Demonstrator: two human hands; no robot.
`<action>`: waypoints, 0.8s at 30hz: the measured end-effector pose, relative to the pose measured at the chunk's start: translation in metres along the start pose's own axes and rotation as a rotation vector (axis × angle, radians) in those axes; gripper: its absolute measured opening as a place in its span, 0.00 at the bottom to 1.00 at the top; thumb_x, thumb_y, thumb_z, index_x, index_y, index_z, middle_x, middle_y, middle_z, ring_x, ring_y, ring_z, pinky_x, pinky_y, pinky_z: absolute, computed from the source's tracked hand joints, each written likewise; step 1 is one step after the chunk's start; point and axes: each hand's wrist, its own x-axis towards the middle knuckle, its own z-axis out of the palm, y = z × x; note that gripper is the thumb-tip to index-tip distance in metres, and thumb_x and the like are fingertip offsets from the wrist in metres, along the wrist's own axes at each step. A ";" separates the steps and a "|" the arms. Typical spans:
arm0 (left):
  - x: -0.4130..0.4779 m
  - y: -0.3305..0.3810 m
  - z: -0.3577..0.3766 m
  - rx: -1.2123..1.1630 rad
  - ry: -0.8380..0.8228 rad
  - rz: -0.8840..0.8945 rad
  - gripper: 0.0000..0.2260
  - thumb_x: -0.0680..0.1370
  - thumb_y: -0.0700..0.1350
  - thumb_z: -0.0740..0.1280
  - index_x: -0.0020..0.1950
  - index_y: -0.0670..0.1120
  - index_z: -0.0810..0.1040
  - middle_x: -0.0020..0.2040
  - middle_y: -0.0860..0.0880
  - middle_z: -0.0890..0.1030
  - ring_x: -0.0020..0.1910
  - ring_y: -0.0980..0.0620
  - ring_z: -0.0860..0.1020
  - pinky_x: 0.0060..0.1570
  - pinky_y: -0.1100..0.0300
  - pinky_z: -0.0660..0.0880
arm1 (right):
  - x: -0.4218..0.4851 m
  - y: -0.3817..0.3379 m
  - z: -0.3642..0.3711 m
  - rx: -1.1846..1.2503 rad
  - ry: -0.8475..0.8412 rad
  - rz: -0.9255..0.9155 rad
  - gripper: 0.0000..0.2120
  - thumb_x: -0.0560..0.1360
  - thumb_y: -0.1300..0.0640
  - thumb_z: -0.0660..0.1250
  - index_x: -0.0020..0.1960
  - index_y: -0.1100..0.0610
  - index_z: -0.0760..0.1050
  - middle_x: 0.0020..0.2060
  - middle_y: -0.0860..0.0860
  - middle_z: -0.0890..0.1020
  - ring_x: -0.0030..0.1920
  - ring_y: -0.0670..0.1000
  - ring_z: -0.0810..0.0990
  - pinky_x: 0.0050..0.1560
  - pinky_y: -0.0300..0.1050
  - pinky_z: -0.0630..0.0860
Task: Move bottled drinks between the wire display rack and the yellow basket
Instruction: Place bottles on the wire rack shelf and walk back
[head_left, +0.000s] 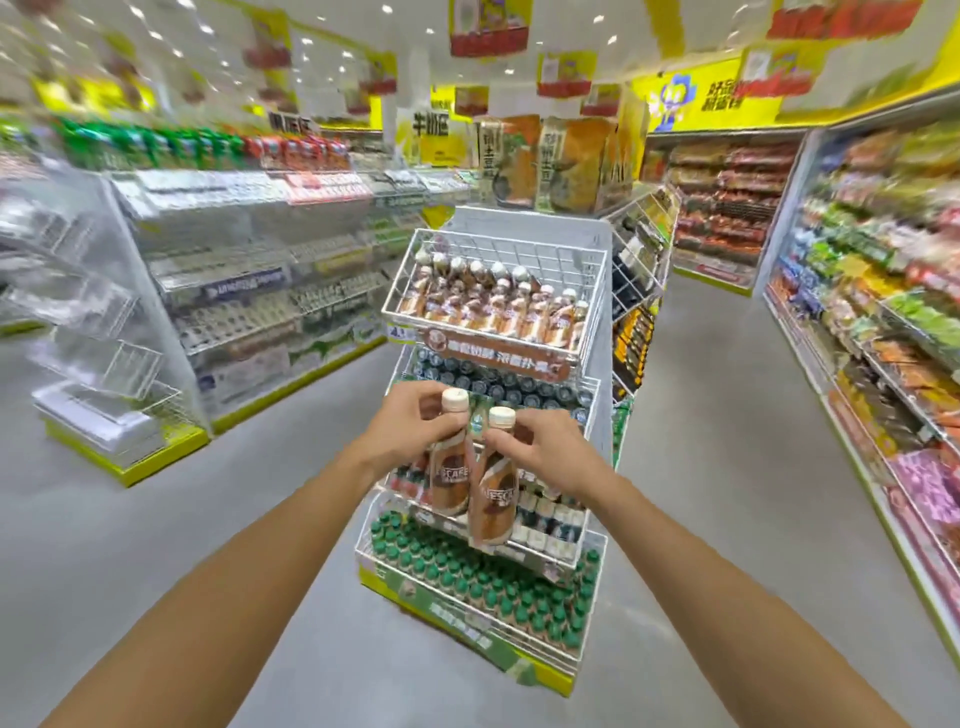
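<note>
Before the wire display rack (493, 291), left hand (410, 423) and right hand (540, 441) each grip a bottle.

left forearm (234, 561): bare to frame edge | right forearm (727, 587): likewise | hands: left hand (410, 431), right hand (540, 447), both bare

Apparently free rear in top tier (524, 253)

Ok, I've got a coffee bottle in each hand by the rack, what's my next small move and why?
Probably lift both to the top tier, where matching white-capped bottles stand. The left hand grips one coffee bottle and the right hand the other bottle; no basket is in view.
</note>
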 end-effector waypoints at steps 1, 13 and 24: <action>0.017 -0.009 -0.010 0.008 -0.008 0.003 0.08 0.76 0.39 0.77 0.51 0.50 0.85 0.52 0.45 0.88 0.55 0.45 0.86 0.61 0.46 0.82 | 0.022 0.004 0.004 0.017 0.004 0.002 0.22 0.81 0.38 0.67 0.34 0.50 0.72 0.29 0.47 0.75 0.30 0.47 0.71 0.34 0.48 0.68; 0.268 -0.057 -0.101 0.077 0.007 0.014 0.10 0.80 0.33 0.71 0.60 0.37 0.80 0.58 0.39 0.85 0.57 0.45 0.83 0.60 0.53 0.80 | 0.307 0.068 0.006 0.128 0.081 -0.003 0.34 0.74 0.24 0.62 0.43 0.57 0.81 0.36 0.53 0.87 0.38 0.60 0.85 0.40 0.61 0.83; 0.471 -0.118 -0.118 0.117 -0.081 0.000 0.14 0.81 0.35 0.69 0.66 0.39 0.77 0.61 0.39 0.84 0.62 0.43 0.82 0.65 0.49 0.78 | 0.464 0.133 0.034 0.090 0.177 0.255 0.23 0.79 0.36 0.68 0.41 0.56 0.80 0.36 0.54 0.88 0.39 0.60 0.87 0.41 0.58 0.83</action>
